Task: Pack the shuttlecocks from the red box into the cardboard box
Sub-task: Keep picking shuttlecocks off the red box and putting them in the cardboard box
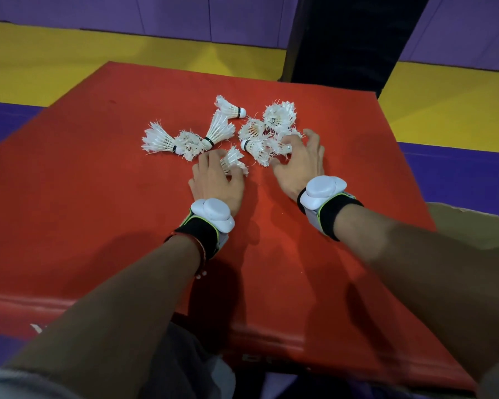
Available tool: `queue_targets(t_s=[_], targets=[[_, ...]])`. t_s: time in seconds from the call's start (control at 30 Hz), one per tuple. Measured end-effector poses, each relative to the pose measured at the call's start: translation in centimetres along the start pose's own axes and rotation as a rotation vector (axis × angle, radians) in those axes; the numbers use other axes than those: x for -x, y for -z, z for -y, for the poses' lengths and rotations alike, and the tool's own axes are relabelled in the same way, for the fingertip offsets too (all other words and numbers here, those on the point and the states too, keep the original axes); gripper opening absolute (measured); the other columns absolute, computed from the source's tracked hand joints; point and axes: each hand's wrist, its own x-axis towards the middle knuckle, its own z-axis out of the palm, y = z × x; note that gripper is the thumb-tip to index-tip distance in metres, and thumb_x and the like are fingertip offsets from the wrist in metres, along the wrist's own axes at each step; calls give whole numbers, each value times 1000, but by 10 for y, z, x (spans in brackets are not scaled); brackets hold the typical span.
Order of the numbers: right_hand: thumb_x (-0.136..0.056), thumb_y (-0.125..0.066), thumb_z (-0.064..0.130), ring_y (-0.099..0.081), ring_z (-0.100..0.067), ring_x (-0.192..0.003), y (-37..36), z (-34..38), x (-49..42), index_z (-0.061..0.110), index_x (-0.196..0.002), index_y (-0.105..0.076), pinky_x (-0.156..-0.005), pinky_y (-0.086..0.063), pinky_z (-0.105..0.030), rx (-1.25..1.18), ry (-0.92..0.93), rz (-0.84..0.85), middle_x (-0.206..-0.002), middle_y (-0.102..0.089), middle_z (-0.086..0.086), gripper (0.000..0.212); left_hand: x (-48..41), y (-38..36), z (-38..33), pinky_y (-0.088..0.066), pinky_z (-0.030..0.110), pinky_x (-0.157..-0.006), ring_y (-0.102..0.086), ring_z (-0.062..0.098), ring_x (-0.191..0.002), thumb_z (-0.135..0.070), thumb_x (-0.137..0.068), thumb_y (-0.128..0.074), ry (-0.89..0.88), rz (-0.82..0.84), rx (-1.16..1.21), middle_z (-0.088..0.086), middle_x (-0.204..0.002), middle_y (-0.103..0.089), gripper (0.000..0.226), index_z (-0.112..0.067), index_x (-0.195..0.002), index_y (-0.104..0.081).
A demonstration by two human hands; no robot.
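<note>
Several worn white feather shuttlecocks [219, 128] lie scattered on top of the red box [98, 197], a padded red block. My left hand [216, 180] rests palm down on the red surface, its fingers curled over one shuttlecock [234, 160]. My right hand [298, 161] reaches into the right-hand cluster, its fingers spread and touching a shuttlecock [281, 144]. Whether that hand grips it is not visible. A corner of the cardboard box [473, 226] shows at the right edge, beyond my right forearm.
Both wrists carry black straps with white sensor pods [212, 213]. The red block sits on a purple and yellow floor mat [35, 61]. A dark pillar [346, 38] stands behind the block's far right corner.
</note>
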Motion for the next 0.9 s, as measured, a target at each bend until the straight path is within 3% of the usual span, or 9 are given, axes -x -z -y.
queue_targets(t_s=[0.2,0.33,0.6,0.9], targets=[[-87,-58,45,-44,-32,-118,-17,6,-2,21,-124,-57,-86,-40,-37,-34,-70,-50,-129,-45,-7,45,-9,-2,-3,-32,40,-97,-48,23,-119,-46,-89,-52,28,14,-2,-6,-128,-58,43,-24,-127,-52],[-86,-58,44,-44,-32,-117,-22,7,-8,19,-123,-55,-86,-42,-41,-30,-114,-85,-127,-45,-8,44,-13,-10,-4,-30,42,-102,-48,22,-120,-55,-84,-54,5,45,-72,-8,-129,-59,54,-27,-130,-48],[-83,-59,47,-45,-30,-116,-28,0,-12,21,-127,-55,-94,-37,-41,-11,-152,-147,-124,-48,-7,52,-16,-11,-5,-28,43,-104,-42,20,-124,-28,-80,-54,-2,-13,-33,-9,-125,-58,47,-24,-127,-50],[-73,-65,53,-43,-29,-120,-34,3,-18,31,-119,-60,-99,-32,-41,57,-229,-79,-126,-48,-3,52,-12,-11,-4,-30,43,-99,-41,23,-122,-18,-77,-58,22,-150,-126,-7,-119,-57,39,-27,-115,-59]])
